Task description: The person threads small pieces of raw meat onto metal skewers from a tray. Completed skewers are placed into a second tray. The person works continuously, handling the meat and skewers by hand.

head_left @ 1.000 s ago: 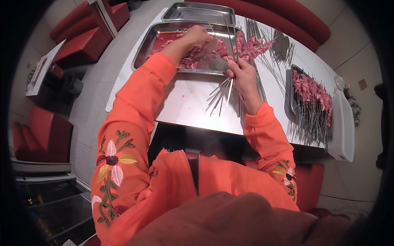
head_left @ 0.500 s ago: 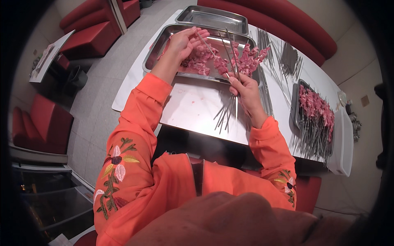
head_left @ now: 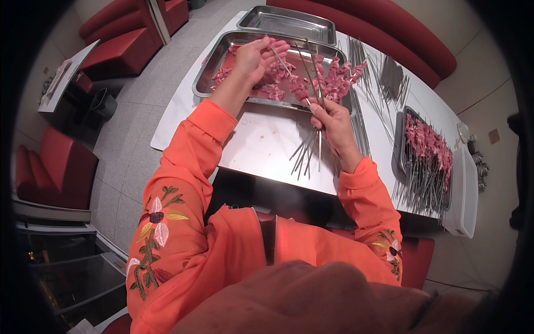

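My right hand (head_left: pixel 332 119) is closed around several thin metal skewers (head_left: pixel 303 58), whose tips fan upward. One of the skewers leans left and carries chunks of raw meat (head_left: pixel 299 88) near my fingers. My left hand (head_left: pixel 257 60) is over the metal tray (head_left: pixel 198 84), palm turned up and fingers stretched out beside that skewer's tip. Loose raw red meat (head_left: pixel 272 91) lies in this tray below my left hand. Loaded meat skewers (head_left: pixel 336 78) rest at the tray's right side, and bare skewer ends (head_left: pixel 305 153) spread below my right hand.
A second metal tray (head_left: pixel 286 25) stands behind. Bare skewers (head_left: pixel 392 80) lie on the white table (head_left: pixel 258 147) to the right. Farther right, a dark tray (head_left: pixel 401 142) holds many loaded meat skewers beside a white plastic bin (head_left: pixel 464 195). Red bench seating (head_left: pixel 378 30) runs along the back.
My left hand has shifted slightly right, and more meat shows at the tray's left. My right hand has stayed in place with the skewers.
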`<state>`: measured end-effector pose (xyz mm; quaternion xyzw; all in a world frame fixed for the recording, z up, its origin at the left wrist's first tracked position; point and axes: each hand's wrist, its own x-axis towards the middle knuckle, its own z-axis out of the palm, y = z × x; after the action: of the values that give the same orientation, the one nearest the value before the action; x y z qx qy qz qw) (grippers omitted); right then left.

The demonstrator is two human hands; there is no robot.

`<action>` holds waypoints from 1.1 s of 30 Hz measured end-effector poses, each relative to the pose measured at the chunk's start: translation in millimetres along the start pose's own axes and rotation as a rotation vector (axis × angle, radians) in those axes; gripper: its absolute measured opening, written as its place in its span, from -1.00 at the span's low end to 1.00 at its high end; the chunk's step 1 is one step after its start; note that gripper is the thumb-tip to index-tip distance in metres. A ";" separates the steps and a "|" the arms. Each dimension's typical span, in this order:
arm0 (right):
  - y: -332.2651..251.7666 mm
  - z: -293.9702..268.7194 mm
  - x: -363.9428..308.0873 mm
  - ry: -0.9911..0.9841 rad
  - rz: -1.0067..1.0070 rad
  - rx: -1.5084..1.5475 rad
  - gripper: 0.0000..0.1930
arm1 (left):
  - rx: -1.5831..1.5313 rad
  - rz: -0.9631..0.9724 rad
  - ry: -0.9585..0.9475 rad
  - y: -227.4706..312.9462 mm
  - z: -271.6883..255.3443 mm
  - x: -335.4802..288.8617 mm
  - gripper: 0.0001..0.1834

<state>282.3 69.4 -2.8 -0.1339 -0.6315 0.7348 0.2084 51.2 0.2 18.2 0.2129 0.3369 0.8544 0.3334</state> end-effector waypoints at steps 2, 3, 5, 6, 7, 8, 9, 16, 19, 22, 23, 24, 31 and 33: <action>1.1 0.1 -0.5 0.004 -0.007 0.011 -0.75 | 0.001 0.005 0.023 -4.2 3.6 -2.4 -0.77; 2.0 0.1 -0.9 0.007 -0.010 0.016 -0.75 | 0.002 0.006 0.035 -6.1 5.3 -3.8 -0.77; 5.5 -0.4 -0.1 0.002 -0.030 0.039 -0.75 | -0.006 -0.006 0.048 -9.5 6.5 -5.6 -0.77; 6.5 -0.3 0.0 -0.001 -0.040 0.050 -0.75 | -0.009 -0.011 0.054 -10.8 6.9 -6.4 -0.76; 5.8 0.4 -0.8 0.003 -0.036 0.037 -0.75 | -0.003 -0.022 0.051 -11.9 7.2 -7.1 -0.76; 4.0 1.3 -1.8 0.007 -0.030 0.023 -0.75 | 0.002 -0.034 0.048 -12.7 7.9 -8.3 -0.76; 2.6 2.2 -2.6 0.011 -0.024 0.008 -0.75 | 0.006 -0.047 0.045 -13.7 8.6 -9.6 -0.75; -3.3 6.8 -3.0 0.062 -0.033 -0.004 -0.77 | 0.086 -0.134 0.052 -27.9 19.3 -20.9 -0.77; -1.1 4.4 -0.6 0.077 -0.061 0.004 -0.77 | 0.147 -0.156 0.016 -29.9 27.2 -27.9 -0.79; 7.5 -1.8 5.2 0.084 -0.093 0.021 -0.76 | 0.207 -0.170 -0.020 -42.0 26.7 -28.2 -0.80; 2.9 -2.5 3.8 0.092 -0.069 0.013 -0.76 | 0.209 -0.173 -0.047 -38.7 32.2 -33.2 -0.75; -0.2 -3.5 2.9 0.101 -0.045 0.005 -0.77 | 0.231 -0.216 -0.063 -36.1 33.4 -32.5 -0.73; -9.1 -2.7 0.5 0.148 -0.045 0.059 -0.77 | 0.300 -0.394 -0.325 -24.8 35.2 -45.1 -0.76; -9.6 -3.2 -0.7 0.121 -0.012 0.044 -0.78 | 0.265 -0.339 -0.249 -31.9 33.6 -41.3 -0.81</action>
<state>285.7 73.0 6.1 -0.1695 -0.6023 0.7377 0.2535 113.0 2.9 12.5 0.2987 0.4333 0.7017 0.4802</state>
